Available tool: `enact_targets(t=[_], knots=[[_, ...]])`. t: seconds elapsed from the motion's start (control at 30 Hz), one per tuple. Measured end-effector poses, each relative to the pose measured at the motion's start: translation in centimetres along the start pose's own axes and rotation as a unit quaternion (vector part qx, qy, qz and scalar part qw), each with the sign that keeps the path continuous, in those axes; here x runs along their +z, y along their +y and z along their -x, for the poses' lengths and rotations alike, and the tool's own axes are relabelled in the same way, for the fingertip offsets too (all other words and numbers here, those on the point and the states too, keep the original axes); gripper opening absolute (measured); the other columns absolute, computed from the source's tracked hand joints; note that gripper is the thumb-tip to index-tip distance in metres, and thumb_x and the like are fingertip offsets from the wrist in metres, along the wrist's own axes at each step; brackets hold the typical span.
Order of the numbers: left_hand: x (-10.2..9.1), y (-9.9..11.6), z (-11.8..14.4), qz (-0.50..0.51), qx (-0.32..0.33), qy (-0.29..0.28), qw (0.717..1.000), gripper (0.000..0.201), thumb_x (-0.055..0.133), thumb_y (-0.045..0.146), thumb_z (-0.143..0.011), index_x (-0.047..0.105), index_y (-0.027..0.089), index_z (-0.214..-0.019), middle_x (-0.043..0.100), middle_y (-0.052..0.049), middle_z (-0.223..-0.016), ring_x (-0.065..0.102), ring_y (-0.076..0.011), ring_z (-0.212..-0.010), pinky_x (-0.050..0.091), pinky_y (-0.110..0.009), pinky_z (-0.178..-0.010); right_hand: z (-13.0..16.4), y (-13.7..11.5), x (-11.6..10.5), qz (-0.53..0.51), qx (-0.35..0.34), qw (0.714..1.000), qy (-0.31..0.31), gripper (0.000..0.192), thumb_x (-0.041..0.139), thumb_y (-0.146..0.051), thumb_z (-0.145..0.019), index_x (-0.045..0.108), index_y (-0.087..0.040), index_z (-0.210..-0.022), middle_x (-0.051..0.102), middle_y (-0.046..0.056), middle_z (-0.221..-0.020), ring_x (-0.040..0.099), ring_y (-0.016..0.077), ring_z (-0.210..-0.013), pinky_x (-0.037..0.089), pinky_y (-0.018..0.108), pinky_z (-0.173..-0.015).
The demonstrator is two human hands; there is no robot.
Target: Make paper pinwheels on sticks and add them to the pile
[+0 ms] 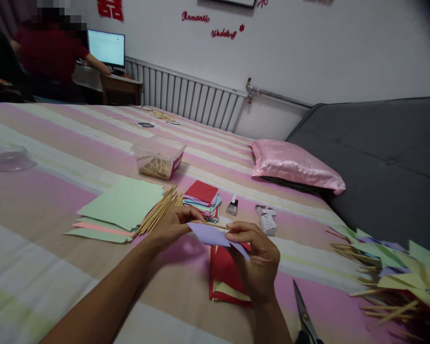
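Note:
My left hand (174, 223) pinches the left corner of a purple sheet of paper (208, 236). The paper's right side is in the closed fingers of my right hand (260, 251). A thin wooden stick (217, 226) runs along the paper's far edge and reaches the right fingertips; its left end is hidden near my left fingers. Under my right hand lies a pile of red and yellow paper squares (222, 272). Just beyond both hands is a stack of coloured squares topped with red (200, 192). A bundle of wooden sticks (155, 215) lies beside my left hand.
Green sheets (123, 203) lie left. Behind them stands a clear plastic box (157, 160). Scissors (304, 313) are at the front right, near finished paper pinwheels (397, 272). Small boxes (267, 222), a pink pillow (294, 165) and a seated person (52, 57) are farther off.

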State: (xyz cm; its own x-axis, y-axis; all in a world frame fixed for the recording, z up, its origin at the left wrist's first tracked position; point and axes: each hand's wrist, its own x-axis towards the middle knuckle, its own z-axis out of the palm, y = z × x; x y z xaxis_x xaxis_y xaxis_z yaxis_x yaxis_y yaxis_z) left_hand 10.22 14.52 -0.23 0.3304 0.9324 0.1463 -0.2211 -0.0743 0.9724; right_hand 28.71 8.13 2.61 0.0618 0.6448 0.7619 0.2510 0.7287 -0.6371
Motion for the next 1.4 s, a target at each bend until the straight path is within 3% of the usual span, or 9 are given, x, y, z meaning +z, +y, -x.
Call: enact_targets(t=[0.3,1.4], knots=[[0.06,0.12,0.01,-0.008,0.002,-0.014,1.000,0.015,0.074,0.024,-0.062,0.066,0.015,-0.071,0.065,-0.001,-0.067,0.056,-0.0108,-0.056,0.042,-0.021,-0.055,-0.14,-0.15,-0.08,0.020,-0.011,1.000,0.008,0.013,0.068,-0.009,-0.069,0.067,-0.021,-0.075,0.066,0.003,-0.078,0.063,0.0162,-0.073,0.052,0.029,-0.066],[-0.03,-0.03,-0.08,-0.002,0.016,-0.004,1.000,0.013,0.073,0.023,-0.065,0.066,0.015,-0.072,0.065,-0.002,-0.071,0.056,-0.0099,-0.058,0.042,-0.019,-0.053,0.01,-0.03,-0.01,0.015,0.003,1.000,0.007,0.014,0.068,-0.008,-0.069,0.066,-0.021,-0.075,0.067,0.004,-0.082,0.065,0.0170,-0.078,0.053,0.030,-0.069]])
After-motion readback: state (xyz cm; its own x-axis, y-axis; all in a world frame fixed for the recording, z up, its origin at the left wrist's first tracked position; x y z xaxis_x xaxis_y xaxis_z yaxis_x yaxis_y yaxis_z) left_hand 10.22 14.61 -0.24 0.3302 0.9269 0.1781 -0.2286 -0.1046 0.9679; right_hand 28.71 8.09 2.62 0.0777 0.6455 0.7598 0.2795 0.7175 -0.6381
